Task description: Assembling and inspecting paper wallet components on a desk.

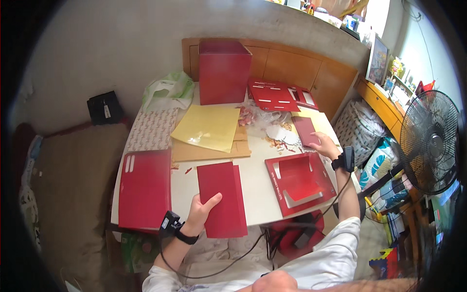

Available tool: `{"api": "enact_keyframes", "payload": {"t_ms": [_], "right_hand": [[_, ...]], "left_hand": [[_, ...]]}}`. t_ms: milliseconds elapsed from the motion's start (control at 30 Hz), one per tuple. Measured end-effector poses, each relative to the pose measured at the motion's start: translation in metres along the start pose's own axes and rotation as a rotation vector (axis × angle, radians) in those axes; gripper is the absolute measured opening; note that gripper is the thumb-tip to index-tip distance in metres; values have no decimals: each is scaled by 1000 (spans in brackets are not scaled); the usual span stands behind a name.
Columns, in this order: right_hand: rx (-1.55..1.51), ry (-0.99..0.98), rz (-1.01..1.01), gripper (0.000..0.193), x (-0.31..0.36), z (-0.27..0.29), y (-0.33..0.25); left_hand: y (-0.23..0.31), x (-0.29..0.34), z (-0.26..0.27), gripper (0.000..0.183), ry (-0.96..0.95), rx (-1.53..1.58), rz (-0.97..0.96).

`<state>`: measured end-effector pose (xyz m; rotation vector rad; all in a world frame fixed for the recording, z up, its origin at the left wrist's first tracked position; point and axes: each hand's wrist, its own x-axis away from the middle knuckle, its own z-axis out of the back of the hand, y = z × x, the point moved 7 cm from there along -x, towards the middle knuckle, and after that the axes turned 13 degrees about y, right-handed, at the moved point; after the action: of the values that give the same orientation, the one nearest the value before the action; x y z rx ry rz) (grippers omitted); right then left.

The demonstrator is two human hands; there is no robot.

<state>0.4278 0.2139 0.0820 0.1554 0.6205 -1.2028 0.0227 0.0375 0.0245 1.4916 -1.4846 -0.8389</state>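
Note:
My left hand (202, 212) grips a stack of flat red cardboard folders (221, 194) at its left edge, thumb on top. The pieces are slightly fanned and overhang the table's near edge. At the right, my right hand (327, 145) has its fingers closed at the edge of a smaller dark red card (304, 129), which lies over a yellow sheet. Just below that hand lies a flat red package (301, 182) with a white-edged cutout and red inside. Another red folder stack (145, 190) rests on the table at the left.
A tall red box (224, 73) stands at the back, beside red punched cardboard sheets (275, 95). Yellow sheets (206, 127) lie over brown cardboard (238, 148). White paper scraps (282, 135) and clear plastic (265, 116) clutter the middle. A black fan (428, 141) stands right.

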Motion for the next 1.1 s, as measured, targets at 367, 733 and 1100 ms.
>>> {"api": "enact_keyframes", "payload": {"t_ms": [367, 733, 1100], "right_hand": [[11, -222, 43, 54, -22, -43, 27], [82, -166, 143, 35, -16, -47, 17], [88, -143, 161, 30, -10, -45, 12]], "left_hand": [[-3, -24, 15, 21, 130, -23, 69], [-4, -29, 14, 21, 109, 36, 93], [-4, -26, 15, 20, 115, 36, 96]]}}
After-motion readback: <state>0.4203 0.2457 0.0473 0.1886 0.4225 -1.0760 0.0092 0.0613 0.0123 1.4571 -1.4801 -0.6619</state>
